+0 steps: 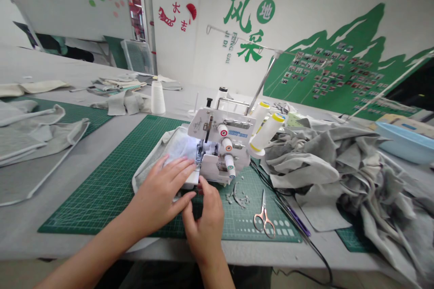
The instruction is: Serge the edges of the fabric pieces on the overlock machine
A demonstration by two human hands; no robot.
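A white overlock sewing machine (220,144) stands on a green cutting mat (101,189), its work light glowing over the needle area. Light grey fabric (172,149) with a pale bound edge lies over the machine's bed, left of the presser foot. My left hand (166,185) rests flat on this fabric, fingers stretched toward the foot and thumb pointing right. Close beside it, my right hand (205,221) is at the bed's front corner with its fingers curled. Whatever lies between those fingers is hidden.
Copper-handled scissors (264,216), purple-handled tweezers (294,216) and thread scraps (238,196) lie right of the machine. Beyond them is a large heap of grey fabric (315,167) and a blue basin (407,142). Grey pieces (37,140) lie left; a thread cone (158,98) stands behind.
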